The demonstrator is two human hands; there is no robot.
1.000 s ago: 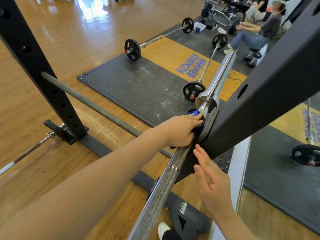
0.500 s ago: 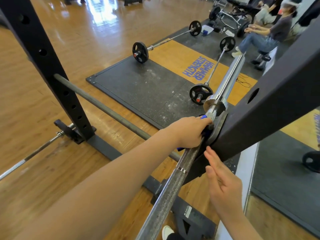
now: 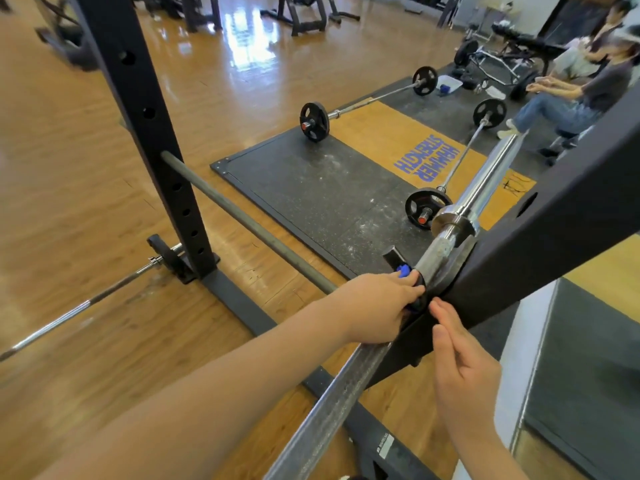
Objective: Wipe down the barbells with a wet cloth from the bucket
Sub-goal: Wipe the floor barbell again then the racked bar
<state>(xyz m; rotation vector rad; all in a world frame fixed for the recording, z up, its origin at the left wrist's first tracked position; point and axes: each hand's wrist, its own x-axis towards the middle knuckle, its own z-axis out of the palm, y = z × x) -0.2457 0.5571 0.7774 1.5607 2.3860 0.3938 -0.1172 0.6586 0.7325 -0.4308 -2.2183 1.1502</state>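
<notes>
Up on the rack (image 3: 561, 216), the bar (image 3: 332, 410) sits in its hook and runs on a diagonal, from down near the camera up and away to the chrome sleeve (image 3: 485, 181) at the far end. That long axis is what matters for the next bit of wiping.

Left hand (image 3: 377, 308) is curled around the bar right at the hook, just short of the collar, with the blue cloth (image 3: 402, 271) bunched inside the grip. You can only see a scrap of blue poking out past the knuckles, so I can't say how much of it is really wrapped round the steel. Right hand (image 3: 460, 362) is holding nothing, fingers straight and together, tips touching the black upright just beside the left hand, looks like it's just bracing.

My read: the cloth is at the far end of the knurled shaft, so the unwiped length lies back toward the body, along that same diagonal. Left hand is the one on the bar and it's the one with the cloth, so sliding it straight down the shaft toward the camera seems the obvious move. Going the other way means lifting over the collar to reach the sleeve.

Two more loaded barbells (image 3: 367, 105) lie on the platform (image 3: 311, 188) well away. Can't pick out a bucket for sure.
</notes>
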